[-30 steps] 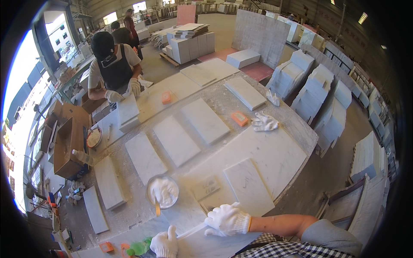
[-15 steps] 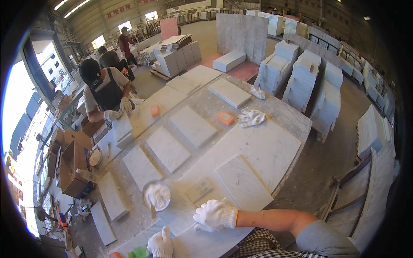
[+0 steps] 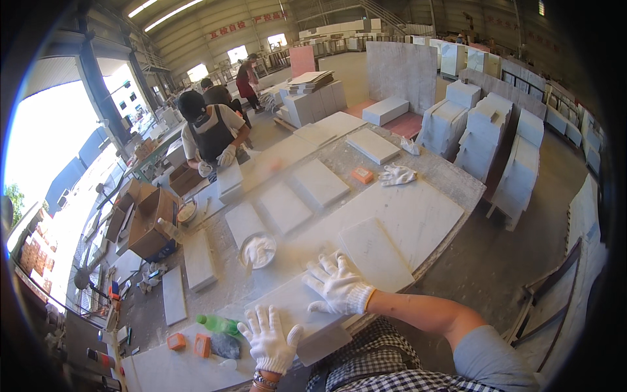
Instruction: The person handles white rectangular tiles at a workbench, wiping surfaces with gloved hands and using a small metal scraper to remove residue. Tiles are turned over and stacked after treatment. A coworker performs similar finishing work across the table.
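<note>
Slab (image 3: 289, 295), flat pale stone, under splayed fingers (image 3: 273, 319) in white knit gloves (image 3: 343, 289)

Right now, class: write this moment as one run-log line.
left hand: gloved, open, at left end of pale slab | right hand: gloved, open, over same slab | nearby: green bottle, bowl of white material

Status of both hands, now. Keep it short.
Left hand: open, spread, over the pale slab; holding nothing.
Right hand: open, spread, over the same slab; holding nothing.
</note>
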`<state>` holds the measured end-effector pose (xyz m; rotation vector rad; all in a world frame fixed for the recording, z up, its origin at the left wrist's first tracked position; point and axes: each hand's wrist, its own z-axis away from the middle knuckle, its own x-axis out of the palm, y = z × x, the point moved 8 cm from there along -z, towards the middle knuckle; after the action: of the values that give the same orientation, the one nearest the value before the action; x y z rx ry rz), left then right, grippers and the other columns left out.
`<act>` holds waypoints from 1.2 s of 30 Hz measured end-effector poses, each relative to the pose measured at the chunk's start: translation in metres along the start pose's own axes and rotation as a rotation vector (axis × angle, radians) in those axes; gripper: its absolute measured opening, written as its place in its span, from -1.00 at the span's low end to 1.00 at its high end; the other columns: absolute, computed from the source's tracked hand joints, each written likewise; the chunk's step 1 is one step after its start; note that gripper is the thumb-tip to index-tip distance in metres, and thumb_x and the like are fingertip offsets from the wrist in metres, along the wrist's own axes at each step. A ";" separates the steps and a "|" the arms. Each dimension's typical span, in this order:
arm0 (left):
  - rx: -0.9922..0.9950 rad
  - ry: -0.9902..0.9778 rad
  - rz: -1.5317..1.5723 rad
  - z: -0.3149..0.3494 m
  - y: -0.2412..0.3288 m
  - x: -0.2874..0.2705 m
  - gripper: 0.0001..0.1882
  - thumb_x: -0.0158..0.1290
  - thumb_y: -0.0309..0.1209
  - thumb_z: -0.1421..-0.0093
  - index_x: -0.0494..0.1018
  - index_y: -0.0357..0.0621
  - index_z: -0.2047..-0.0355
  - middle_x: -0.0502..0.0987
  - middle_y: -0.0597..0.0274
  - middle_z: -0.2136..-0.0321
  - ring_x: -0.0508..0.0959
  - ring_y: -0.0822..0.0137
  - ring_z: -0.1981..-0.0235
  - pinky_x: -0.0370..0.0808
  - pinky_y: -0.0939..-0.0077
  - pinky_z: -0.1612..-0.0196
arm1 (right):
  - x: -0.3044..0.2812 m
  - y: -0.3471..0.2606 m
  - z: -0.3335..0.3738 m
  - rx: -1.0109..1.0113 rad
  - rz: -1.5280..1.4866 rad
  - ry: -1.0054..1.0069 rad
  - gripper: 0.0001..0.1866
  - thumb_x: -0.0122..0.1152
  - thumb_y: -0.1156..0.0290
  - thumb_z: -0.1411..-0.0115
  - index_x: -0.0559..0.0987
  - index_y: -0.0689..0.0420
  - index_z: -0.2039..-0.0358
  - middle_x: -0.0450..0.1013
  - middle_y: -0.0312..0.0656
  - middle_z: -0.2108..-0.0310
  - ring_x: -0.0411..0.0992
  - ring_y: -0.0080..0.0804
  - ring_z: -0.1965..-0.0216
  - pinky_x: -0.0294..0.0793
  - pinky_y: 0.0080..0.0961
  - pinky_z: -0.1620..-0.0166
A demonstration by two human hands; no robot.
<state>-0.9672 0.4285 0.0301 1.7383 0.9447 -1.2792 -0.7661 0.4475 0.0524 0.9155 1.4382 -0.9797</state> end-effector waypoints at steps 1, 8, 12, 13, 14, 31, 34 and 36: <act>-0.032 -0.010 0.004 0.009 -0.001 -0.001 -0.07 -0.06 0.28 -0.32 0.27 -0.31 -0.38 0.18 -0.33 -0.41 0.05 -0.38 -0.46 -0.27 -0.42 -0.46 | 0.002 0.005 0.010 0.040 -0.018 -0.030 -0.10 -0.01 -0.33 -0.33 0.28 0.11 -0.43 0.07 0.13 -0.49 -0.05 0.28 -0.51 -0.08 0.36 -0.42; -0.350 0.085 0.496 0.055 -0.041 0.011 -0.01 0.07 0.21 -0.33 0.08 -0.35 -0.46 0.27 -0.38 -0.36 0.38 -0.22 -0.33 0.41 0.14 -0.29 | 0.025 0.084 0.066 0.364 -0.166 -0.174 0.02 -0.12 -0.43 -0.33 0.11 0.15 -0.50 -0.08 0.09 -0.55 -0.18 0.23 -0.55 -0.15 0.32 -0.46; -0.277 0.329 0.614 0.067 -0.043 0.015 -0.05 0.16 0.12 -0.31 0.13 -0.33 -0.44 0.47 -0.31 -0.19 0.52 -0.23 -0.18 0.50 0.12 -0.19 | 0.008 0.119 0.083 0.518 0.003 -0.111 0.07 -0.19 -0.48 -0.31 0.07 0.17 -0.52 -0.12 0.12 -0.56 -0.21 0.26 -0.56 -0.17 0.34 -0.46; -0.285 0.331 0.608 0.069 -0.044 0.019 -0.04 0.18 0.12 -0.29 0.13 -0.32 -0.44 0.48 -0.30 -0.18 0.51 -0.23 -0.18 0.49 0.11 -0.20 | 0.002 0.116 0.080 0.475 -0.004 -0.048 0.09 -0.19 -0.49 -0.31 0.07 0.19 -0.51 -0.13 0.14 -0.56 -0.23 0.26 -0.56 -0.17 0.34 -0.46; -0.297 0.319 0.609 0.072 -0.045 0.024 -0.02 0.20 0.12 -0.27 0.14 -0.32 -0.44 0.49 -0.29 -0.18 0.51 -0.23 -0.19 0.48 0.11 -0.21 | -0.002 0.113 0.076 0.455 0.006 -0.018 0.10 -0.19 -0.49 -0.30 0.07 0.20 -0.51 -0.14 0.15 -0.56 -0.24 0.26 -0.56 -0.17 0.34 -0.46; -0.213 0.521 0.266 0.088 -0.037 0.034 0.01 0.28 0.12 -0.15 0.18 -0.26 -0.43 0.41 -0.15 -0.29 0.45 -0.27 -0.24 0.26 -0.06 -0.41 | 0.022 -0.209 -0.083 -0.508 -0.098 -0.192 0.02 0.07 -0.37 -0.23 0.21 0.11 -0.49 -0.02 0.10 -0.54 -0.16 0.13 -0.57 -0.14 0.40 -0.41; -0.322 0.427 0.382 0.089 -0.047 0.046 -0.05 0.15 0.16 -0.23 0.20 -0.25 -0.42 0.39 -0.16 -0.30 0.46 -0.21 -0.25 0.25 -0.04 -0.42 | 0.029 -0.235 -0.058 -0.620 -0.196 -0.187 0.10 0.06 -0.50 -0.13 0.25 0.08 -0.46 -0.03 0.05 -0.55 -0.12 0.09 -0.56 -0.17 0.42 -0.41; -0.358 0.392 0.371 0.088 -0.051 0.053 -0.08 0.07 0.19 -0.28 0.21 -0.25 -0.41 0.38 -0.16 -0.31 0.46 -0.17 -0.26 0.25 -0.02 -0.43 | 0.031 -0.224 -0.045 -0.583 -0.232 -0.218 0.11 0.02 -0.51 -0.16 0.22 0.09 -0.48 -0.08 0.04 -0.57 -0.18 0.07 -0.58 -0.21 0.41 -0.43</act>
<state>-1.0363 0.3780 -0.0468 1.7948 0.9390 -0.5055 -0.9932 0.4101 0.0405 0.2127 1.5404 -0.7322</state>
